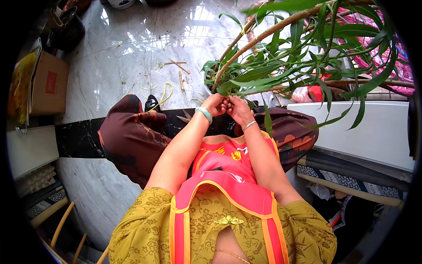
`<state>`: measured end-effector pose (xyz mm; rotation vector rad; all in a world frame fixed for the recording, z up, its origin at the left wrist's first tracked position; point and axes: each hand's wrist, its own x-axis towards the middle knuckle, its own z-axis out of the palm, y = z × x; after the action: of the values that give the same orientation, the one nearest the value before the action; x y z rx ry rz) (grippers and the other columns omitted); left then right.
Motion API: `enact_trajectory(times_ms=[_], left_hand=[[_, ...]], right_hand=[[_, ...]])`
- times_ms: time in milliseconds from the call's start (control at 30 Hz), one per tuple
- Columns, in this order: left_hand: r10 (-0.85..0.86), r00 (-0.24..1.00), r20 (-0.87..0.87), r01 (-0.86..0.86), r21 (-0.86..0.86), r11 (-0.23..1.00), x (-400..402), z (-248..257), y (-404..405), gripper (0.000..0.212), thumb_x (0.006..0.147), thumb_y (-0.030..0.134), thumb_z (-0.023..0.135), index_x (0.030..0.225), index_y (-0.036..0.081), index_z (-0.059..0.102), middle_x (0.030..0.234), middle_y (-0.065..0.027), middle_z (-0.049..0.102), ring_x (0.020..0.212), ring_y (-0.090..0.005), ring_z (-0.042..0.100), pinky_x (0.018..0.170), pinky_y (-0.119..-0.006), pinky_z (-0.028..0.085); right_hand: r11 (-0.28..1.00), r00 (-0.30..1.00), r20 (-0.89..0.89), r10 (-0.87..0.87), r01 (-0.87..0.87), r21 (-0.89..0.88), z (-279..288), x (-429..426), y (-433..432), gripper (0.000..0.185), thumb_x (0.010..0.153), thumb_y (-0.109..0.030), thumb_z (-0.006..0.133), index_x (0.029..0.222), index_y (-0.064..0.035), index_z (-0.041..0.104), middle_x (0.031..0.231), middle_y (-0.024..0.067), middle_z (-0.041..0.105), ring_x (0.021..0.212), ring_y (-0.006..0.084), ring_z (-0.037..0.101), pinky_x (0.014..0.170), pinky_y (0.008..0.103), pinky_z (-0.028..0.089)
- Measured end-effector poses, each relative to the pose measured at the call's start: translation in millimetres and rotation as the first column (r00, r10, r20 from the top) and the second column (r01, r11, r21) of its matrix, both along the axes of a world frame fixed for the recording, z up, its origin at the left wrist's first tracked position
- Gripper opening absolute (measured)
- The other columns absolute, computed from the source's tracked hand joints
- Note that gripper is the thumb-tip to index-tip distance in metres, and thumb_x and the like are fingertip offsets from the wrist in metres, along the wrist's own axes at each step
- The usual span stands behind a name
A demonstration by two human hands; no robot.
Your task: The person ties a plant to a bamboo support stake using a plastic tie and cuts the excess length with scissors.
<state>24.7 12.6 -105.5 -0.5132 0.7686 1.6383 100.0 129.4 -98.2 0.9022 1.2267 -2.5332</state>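
My left hand (215,105), with a pale green bangle at the wrist, and my right hand (239,109), with a silver bangle, meet at the near edge of a potted leafy plant (250,72). The fingertips of both are pinched together by the lowest leaves. What lies between them is too small to tell. Thick brown stems (263,34) rise from the white pot (207,86) and lean to the right. A yellow-green cord (167,94) lies looped on the floor to the left of the pot.
Cut stem pieces (181,81) and leaf bits litter the marble floor (132,66). A cardboard box (49,82) and a dark plant pot (67,31) stand at the left. White panels (356,128) flank me, with rolled material below the right one. Pink mesh hangs at the upper right.
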Motion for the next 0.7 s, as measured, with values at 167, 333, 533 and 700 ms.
enact_trajectory(times_ms=[167,333,533,700], left_hand=[[-0.013,0.999,0.037,0.011,0.062,0.998,-2,-2,-4,0.021,0.082,0.018,0.054,0.067,0.003,0.052,0.055,0.0002,0.048,0.042,-0.0056,0.039,0.035,-0.015,0.032],[0.017,0.999,0.039,-0.020,0.079,0.997,-1,1,-4,0.020,0.083,0.014,0.051,0.070,0.000,0.054,0.055,-0.0012,0.048,0.045,-0.0074,0.043,0.035,-0.014,0.033],[0.026,0.998,-0.051,-0.019,0.137,0.990,1,-6,-5,0.018,0.086,0.011,0.047,0.080,-0.003,0.056,0.061,-0.0035,0.052,0.048,-0.0124,0.048,0.046,-0.019,0.042],[0.045,0.984,-0.171,-0.027,0.102,0.994,-4,-5,-8,0.013,0.085,0.010,0.049,0.082,-0.002,0.056,0.063,-0.0036,0.053,0.052,-0.0137,0.051,0.050,-0.021,0.043]], right_hand=[[0.996,0.997,-0.008,-0.081,0.080,-0.041,-3,2,-8,0.014,0.087,-0.016,0.048,0.081,-0.0054,0.054,0.071,0.0020,0.057,0.059,0.0107,0.054,0.051,0.0203,0.045],[0.987,0.990,-0.007,-0.142,0.141,-0.082,-10,4,-9,0.018,0.087,-0.016,0.045,0.080,-0.0014,0.053,0.070,0.0055,0.057,0.058,0.0137,0.054,0.054,0.0247,0.050],[0.980,0.983,-0.012,-0.186,0.184,-0.073,-11,0,-11,0.020,0.087,-0.014,0.041,0.078,-0.0006,0.052,0.068,0.0067,0.055,0.056,0.0157,0.053,0.055,0.0256,0.048],[0.920,0.950,-0.021,-0.312,0.296,-0.258,-16,-5,-15,0.019,0.087,-0.014,0.039,0.079,-0.0009,0.049,0.065,0.0047,0.051,0.055,0.0141,0.049,0.053,0.0259,0.045]])
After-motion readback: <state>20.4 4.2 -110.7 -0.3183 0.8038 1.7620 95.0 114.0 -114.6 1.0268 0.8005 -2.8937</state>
